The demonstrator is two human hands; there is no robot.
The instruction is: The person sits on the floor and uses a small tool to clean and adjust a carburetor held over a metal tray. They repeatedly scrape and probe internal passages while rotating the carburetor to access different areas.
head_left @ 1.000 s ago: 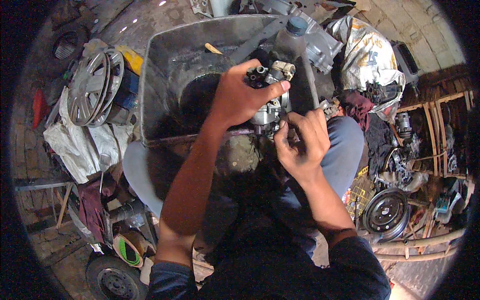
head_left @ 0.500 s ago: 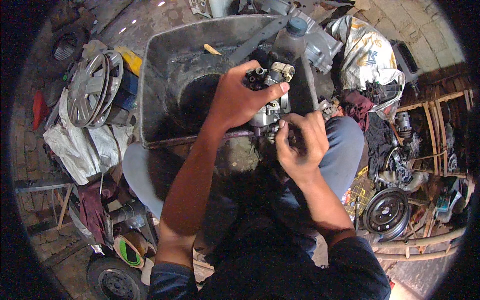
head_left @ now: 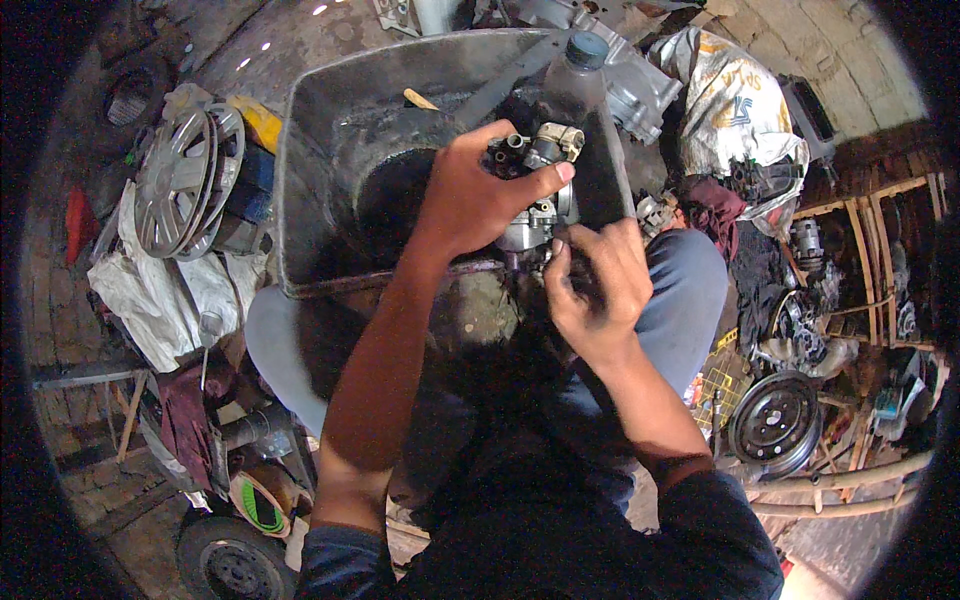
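Note:
A metal carburetor [head_left: 530, 232] is held over the near right part of a dark plastic basin [head_left: 285, 190]. My left hand [head_left: 470, 200] grips it from the left, its thumb stretched across the top and the other fingers mostly hidden behind. At the carburetor's lower right side, my right hand [head_left: 608, 290] has thumb and forefinger brought together in a pinch. What lies between those fingertips is too small to make out. Just beyond the carburetor, inside the basin's right side, stands a clear plastic bottle with a dark cap [head_left: 587, 50].
A yellowish stick-like piece [head_left: 420, 99] lies in the basin near dark liquid [head_left: 395, 190]. Wheel covers [head_left: 175, 185] are stacked at left. To the right are a white sack [head_left: 735, 110], a maroon cloth [head_left: 712, 208] and a black wheel rim [head_left: 773, 422]. Behind the basin sits a metal casing [head_left: 640, 95].
My right hand has shifted slightly left and up along the carburetor's lower side, its fingers still pinched. My left hand keeps nearly the same grip.

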